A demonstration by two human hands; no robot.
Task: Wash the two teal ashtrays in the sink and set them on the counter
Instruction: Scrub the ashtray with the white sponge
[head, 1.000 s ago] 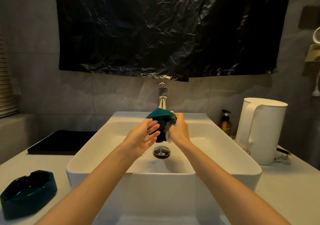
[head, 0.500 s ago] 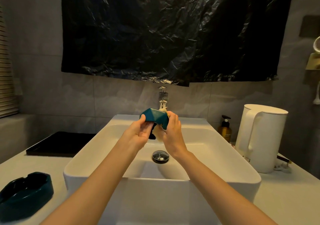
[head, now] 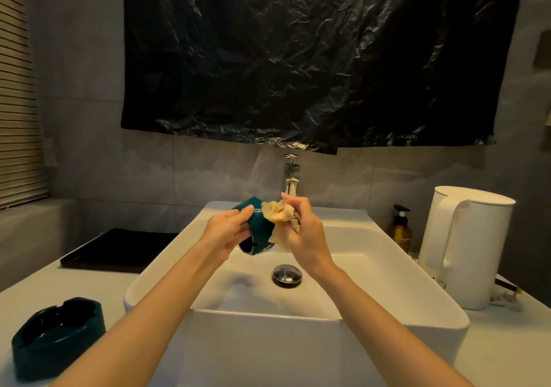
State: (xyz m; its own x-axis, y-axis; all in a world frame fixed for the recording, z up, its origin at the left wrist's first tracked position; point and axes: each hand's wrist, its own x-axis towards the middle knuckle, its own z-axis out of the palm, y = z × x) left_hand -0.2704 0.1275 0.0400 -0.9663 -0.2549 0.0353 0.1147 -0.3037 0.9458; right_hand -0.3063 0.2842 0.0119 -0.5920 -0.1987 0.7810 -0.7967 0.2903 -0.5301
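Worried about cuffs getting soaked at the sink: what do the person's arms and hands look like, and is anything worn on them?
The left hand and right hand are bare: no gloves, rings, watch or bracelet show. Both forearms are uncovered down to the bottom edge of the view, with no sleeve visible. No markings can be made out in the dim light.

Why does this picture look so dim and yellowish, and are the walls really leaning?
In the head view, light is low and warm; glare streaks the black plastic sheet and the faucet; soft shadows lie in the sink; the wide lens tilts the blinds and kettle near the edges; the ashtray in the left hand and the cloth in the right hand look fairly sharp.
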